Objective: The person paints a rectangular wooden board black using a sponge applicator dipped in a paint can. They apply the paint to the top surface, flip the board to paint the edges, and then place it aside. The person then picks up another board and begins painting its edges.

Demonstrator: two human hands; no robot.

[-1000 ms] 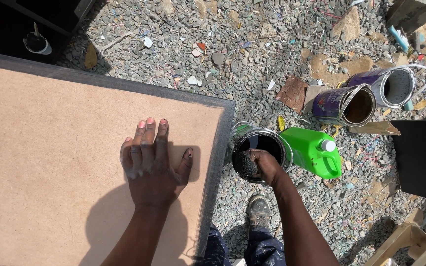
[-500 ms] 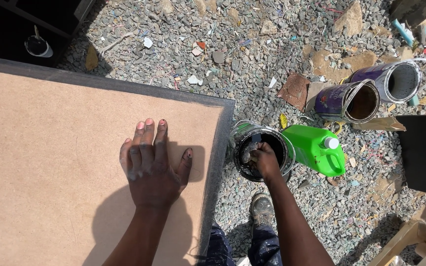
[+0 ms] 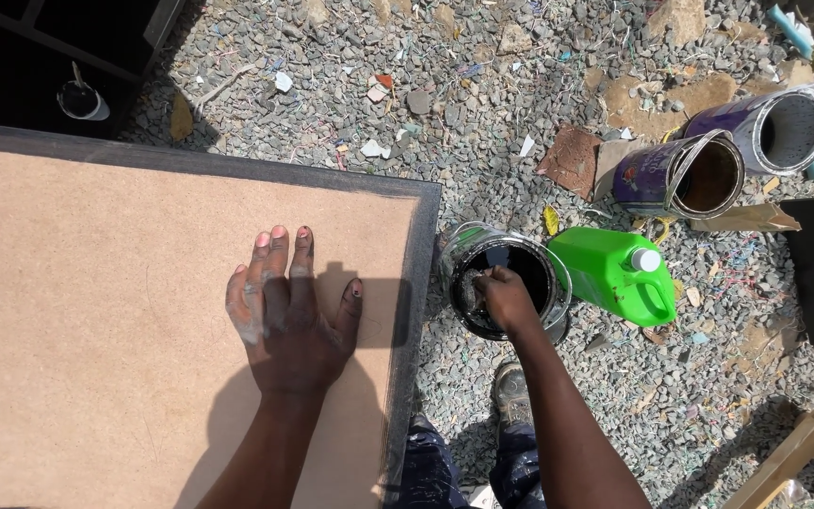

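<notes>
Left hand [image 3: 289, 316] flat, fingers spread, on tan fibreboard panel w/ black-painted edge [image 3: 96, 311]. Right hand [image 3: 506, 297] dipped in open round metal can of black paint [image 3: 506, 278] on gravel; grip unclear, can't tell what's held. Green plastic jug w/ white cap [image 3: 614, 273] lying just beside can.

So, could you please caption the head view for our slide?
Left hand flat on a brown board; right hand dips into an open can of black paint on gravel.

Harsh sunlight, crisp dark shadows, sharp focus throughout.
</notes>
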